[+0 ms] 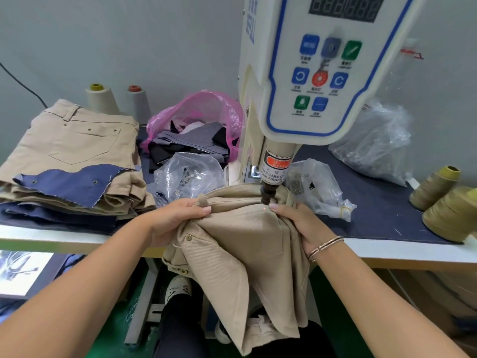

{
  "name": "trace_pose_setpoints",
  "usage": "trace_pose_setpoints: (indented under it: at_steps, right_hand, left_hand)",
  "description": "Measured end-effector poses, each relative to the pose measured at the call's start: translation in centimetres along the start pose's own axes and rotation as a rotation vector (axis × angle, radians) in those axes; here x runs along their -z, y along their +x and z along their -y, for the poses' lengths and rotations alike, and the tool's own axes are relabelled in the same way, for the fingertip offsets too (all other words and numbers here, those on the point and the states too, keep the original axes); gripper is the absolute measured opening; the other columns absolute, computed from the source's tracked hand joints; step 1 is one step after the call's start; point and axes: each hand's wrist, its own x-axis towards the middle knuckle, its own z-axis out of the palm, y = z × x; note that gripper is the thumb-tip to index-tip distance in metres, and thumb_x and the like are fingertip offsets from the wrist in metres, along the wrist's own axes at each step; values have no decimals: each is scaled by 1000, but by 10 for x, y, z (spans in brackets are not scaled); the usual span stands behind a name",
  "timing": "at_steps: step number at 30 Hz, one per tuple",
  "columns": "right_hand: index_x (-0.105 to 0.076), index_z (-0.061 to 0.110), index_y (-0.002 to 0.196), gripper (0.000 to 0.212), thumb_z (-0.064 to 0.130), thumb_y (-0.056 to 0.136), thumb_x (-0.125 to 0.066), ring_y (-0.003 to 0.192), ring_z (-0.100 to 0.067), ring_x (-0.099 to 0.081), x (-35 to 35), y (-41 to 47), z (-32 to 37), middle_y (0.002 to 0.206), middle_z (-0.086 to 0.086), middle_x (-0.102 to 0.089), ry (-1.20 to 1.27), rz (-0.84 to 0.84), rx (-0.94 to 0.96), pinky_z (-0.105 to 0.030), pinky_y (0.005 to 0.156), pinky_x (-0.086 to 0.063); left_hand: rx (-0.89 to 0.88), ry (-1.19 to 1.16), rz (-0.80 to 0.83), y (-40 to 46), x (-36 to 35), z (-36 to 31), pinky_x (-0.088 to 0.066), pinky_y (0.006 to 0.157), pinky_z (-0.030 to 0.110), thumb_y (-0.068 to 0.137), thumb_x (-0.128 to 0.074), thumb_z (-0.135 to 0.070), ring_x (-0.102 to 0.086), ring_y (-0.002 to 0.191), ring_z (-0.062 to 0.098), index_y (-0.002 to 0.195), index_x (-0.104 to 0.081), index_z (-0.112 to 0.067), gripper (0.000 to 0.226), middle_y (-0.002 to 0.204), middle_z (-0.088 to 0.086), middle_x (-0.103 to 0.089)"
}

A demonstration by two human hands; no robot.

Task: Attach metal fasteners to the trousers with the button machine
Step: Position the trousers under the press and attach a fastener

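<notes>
Beige trousers (240,244) hang over the table's front edge, their waistband lying under the button machine's punch head (268,193). A red laser dot (264,208) shows on the cloth just below the punch. My left hand (178,215) grips the bunched waistband on the left, thumb near a belt loop. On the right, my right hand (299,223) grips the cloth, its thumb tip close to the punch. A metal fastener (189,237) sits on the fabric lower left. The white button machine (309,73) towers above with its control panel.
A stack of beige trousers and blue denim scraps (69,161) lies at the left. A pink bag of scraps (196,120) and clear bags of fasteners (188,177) (317,187) flank the machine. Thread cones (436,187) stand at the right edge, and others at the back left (100,99).
</notes>
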Motion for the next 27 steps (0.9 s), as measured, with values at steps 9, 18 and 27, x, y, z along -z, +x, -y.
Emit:
trace_pose_setpoints:
  at_steps: [9, 18, 27]
  right_hand:
    - [-65, 6, 112, 43, 20, 71, -71, 93, -22, -68, 0, -5, -6, 104, -15, -71, 57, -23, 35, -32, 81, -54]
    - [-66, 5, 110, 22, 9, 89, -60, 90, -20, -68, -8, -2, -7, 99, -12, -72, 37, -121, 93, -29, 80, -56]
    - [-66, 5, 110, 24, 12, 88, -63, 99, -26, -66, -5, 3, -11, 105, -15, -70, -5, -173, 110, -34, 86, -53]
  left_hand:
    - [122, 183, -23, 1, -5, -11, -48, 66, 30, 54, -81, -32, -56, 69, 23, 85, -53, -4, 51, 81, 14, -56]
    - [100, 4, -99, 3, 0, -4, -58, 64, 27, 58, -69, -22, -71, 77, 22, 105, -69, -8, 49, 96, 15, -72]
    - [10, -33, -43, 5, 2, 0, -57, 63, 28, 55, -72, -27, -72, 80, 22, 92, -78, -15, 39, 95, 12, -74]
